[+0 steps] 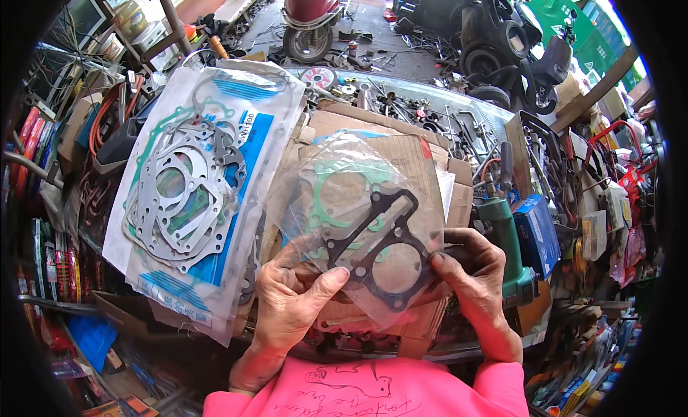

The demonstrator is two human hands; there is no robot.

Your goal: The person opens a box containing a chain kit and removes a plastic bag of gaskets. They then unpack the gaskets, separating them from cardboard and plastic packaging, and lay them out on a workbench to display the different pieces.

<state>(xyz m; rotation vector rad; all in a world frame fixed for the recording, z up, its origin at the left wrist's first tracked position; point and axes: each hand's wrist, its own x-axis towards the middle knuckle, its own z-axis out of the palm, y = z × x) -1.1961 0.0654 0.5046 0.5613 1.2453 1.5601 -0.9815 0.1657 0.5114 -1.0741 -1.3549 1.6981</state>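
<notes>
Between my two hands is a clear plastic bag (339, 144) with flat engine gaskets in it. A black gasket (355, 230) with a large round hole lies in its near part; a green gasket (318, 199) shows behind. My left hand (293, 293) pinches the bag's left edge, its thumb on the front. At the right corner, the thumb and fingers of my right hand (470, 269) grip the plastic. Left of the bag lies a larger clear pack (121, 245) with blue print, holding several grey metal-like gaskets (145, 218) and green ones. Flattened cardboard (430, 161) lies beneath the held bag.
Right of the cardboard stand a green power tool (502, 234) and a blue box (537, 237). Loose metal parts and tools (408, 108) cover the bench's far side. Beyond, a red scooter (312, 11) stands on the littered floor. Crowded shelves flank both sides.
</notes>
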